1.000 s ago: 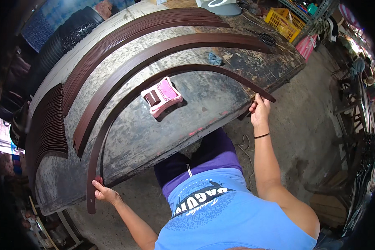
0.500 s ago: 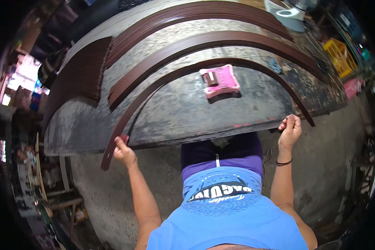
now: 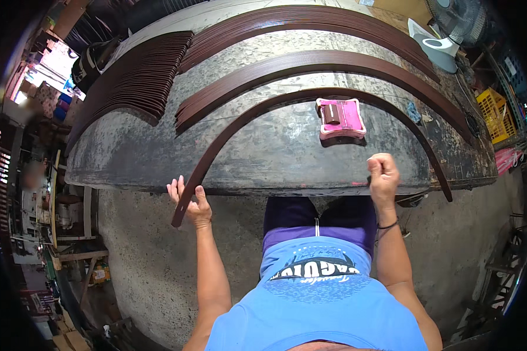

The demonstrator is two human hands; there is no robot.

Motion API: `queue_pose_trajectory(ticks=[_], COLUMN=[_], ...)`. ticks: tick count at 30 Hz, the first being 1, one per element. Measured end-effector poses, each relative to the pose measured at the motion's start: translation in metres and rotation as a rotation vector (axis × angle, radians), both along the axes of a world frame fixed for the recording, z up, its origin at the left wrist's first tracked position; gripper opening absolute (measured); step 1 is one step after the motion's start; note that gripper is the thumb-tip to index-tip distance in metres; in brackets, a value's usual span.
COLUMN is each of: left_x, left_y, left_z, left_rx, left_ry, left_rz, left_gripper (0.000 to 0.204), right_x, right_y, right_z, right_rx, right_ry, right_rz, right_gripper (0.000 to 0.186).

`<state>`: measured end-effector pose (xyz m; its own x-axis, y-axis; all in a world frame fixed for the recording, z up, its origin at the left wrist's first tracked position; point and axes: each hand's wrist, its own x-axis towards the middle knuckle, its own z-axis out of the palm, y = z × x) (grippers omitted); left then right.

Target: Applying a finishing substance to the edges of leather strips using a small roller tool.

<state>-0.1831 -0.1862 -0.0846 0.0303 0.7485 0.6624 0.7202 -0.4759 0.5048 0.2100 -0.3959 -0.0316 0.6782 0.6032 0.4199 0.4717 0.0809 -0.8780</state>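
A long dark brown belt strap (image 3: 240, 121) lies in an arch on the worktable (image 3: 287, 169), its left end hanging past the near edge. My left hand (image 3: 196, 207) is under that end, fingers spread on one side of the strap and thumb on the other. Over the near edge, my right hand (image 3: 384, 178) is closed, fingertips pressed together; whatever they hold, if anything, is hidden. Inside the arch stands a pink square container (image 3: 350, 117) with small brown pieces (image 3: 332, 114) in it, apart from both hands.
Beyond the single strap lie a bundle of brown straps (image 3: 310, 58) and a wider bundle (image 3: 298, 17). More straps (image 3: 134, 82) are layered at the left. A fan (image 3: 459, 20) and a yellow crate (image 3: 495, 117) are at the right.
My left hand has opened from a grip on the strap's end. My right hand has moved left, away from the strap's right end, still closed. The view has shifted a little.
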Motion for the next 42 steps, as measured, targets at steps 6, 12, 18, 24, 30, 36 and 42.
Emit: queue_pose_trajectory(ticks=[6,12,18,24,30,36,42], left_x=[-0.008,-0.016,-0.01,-0.017,0.025,0.078,0.112], left_y=[0.0,-0.001,0.004,0.001,0.01,0.02,0.004], left_z=[-0.029,-0.032,-0.032,-0.004,0.115,0.18,0.211], left_rx=[0.013,0.055,0.085,0.164,-0.171,-0.192,-0.137], left_ry=[0.01,0.03,-0.044,-0.13,-0.366,0.078,0.189], left_rz=[-0.025,-0.036,-0.107,-0.172,-0.261,-0.25,-0.421], left_gripper=[0.07,0.072,0.073,0.042,0.015,0.029,0.027], right_x=[-0.02,-0.034,-0.033,-0.036,-0.046,-0.078,-0.1], right_y=[0.006,0.019,0.025,0.027,0.058,0.094,0.111], right_z=[0.006,0.007,0.005,0.007,0.057,0.143,0.189], right_rx=[-0.166,-0.245,-0.292,-0.34,-0.109,0.137,0.161], right_ry=[-0.255,-0.443,-0.573,-0.468,-0.48,-0.802,-0.93], right_rz=[0.148,0.079,0.044,0.063,0.291,0.341,0.47], right_gripper=[0.017,0.018,0.021,0.022,0.044,0.059,0.06])
